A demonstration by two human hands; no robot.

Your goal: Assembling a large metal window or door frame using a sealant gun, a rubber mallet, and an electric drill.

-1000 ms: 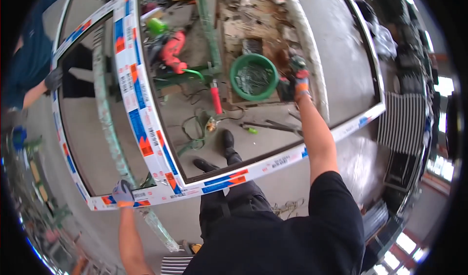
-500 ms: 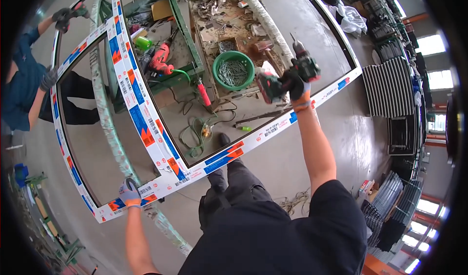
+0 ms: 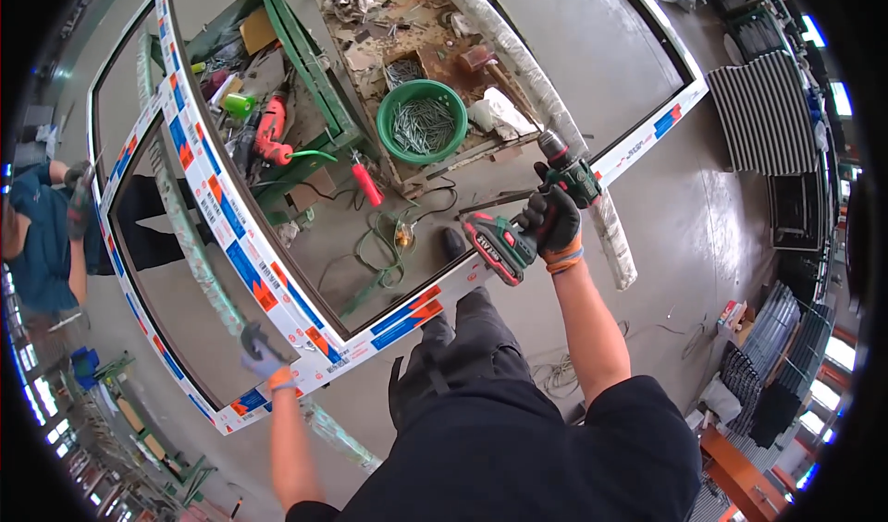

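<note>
My right hand, in a dark glove with an orange cuff, is closed round the handle of a green-and-black cordless drill. The drill's bit points up and away, above the near right side of a large window frame wrapped in white, blue and orange film. At the frame's near left corner, my gloved left hand hovers, slightly smeared by motion. Its fingers look apart and hold nothing; whether it touches the frame is unclear. The frame lies across wrapped support bars.
Inside the frame's outline stand a green bowl of screws on a littered bench and a green tool bin with a red drill. A co-worker stands at the left. Stacked profiles line the right; cables trail over the floor.
The drill in my right hand has come nearer and lower. My left hand has shifted up from the frame's near edge. The co-worker's raised drill has come down; my view has shifted.
</note>
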